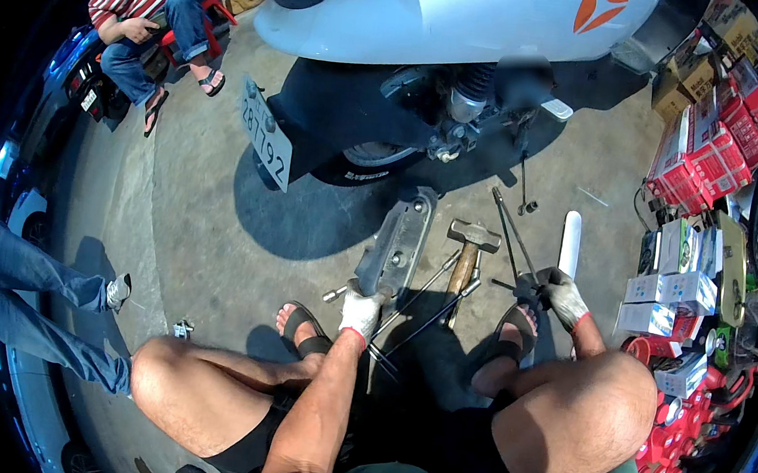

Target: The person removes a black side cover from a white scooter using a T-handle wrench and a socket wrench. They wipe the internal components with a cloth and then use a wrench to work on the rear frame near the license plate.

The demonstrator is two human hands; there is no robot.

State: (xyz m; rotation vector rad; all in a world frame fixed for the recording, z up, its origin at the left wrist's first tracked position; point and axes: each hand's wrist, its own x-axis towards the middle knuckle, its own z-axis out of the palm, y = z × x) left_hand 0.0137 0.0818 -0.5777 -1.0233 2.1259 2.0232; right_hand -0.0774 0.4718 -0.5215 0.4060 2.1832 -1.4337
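My left hand (361,310), in a whitish work glove, is closed on the near end of a long grey scooter cover (407,230) that is tilted away from me. My right hand (563,298), gloved too, grips the near end of a long thin metal rod (515,224). The rod points forward and left, and its shadow falls beside it. Between the two hands lies a hammer (474,236) with a wooden handle. Several socket wrenches (433,289) are on the floor around that handle, some partly behind my left hand.
A white scooter (455,16) stands ahead, its rear wheel toward me. A white strip (570,246) lies near my right hand. Red cartons (697,158) and small boxes (666,291) crowd the right side. A seated person (154,14) and another person's legs (55,283) are at left.
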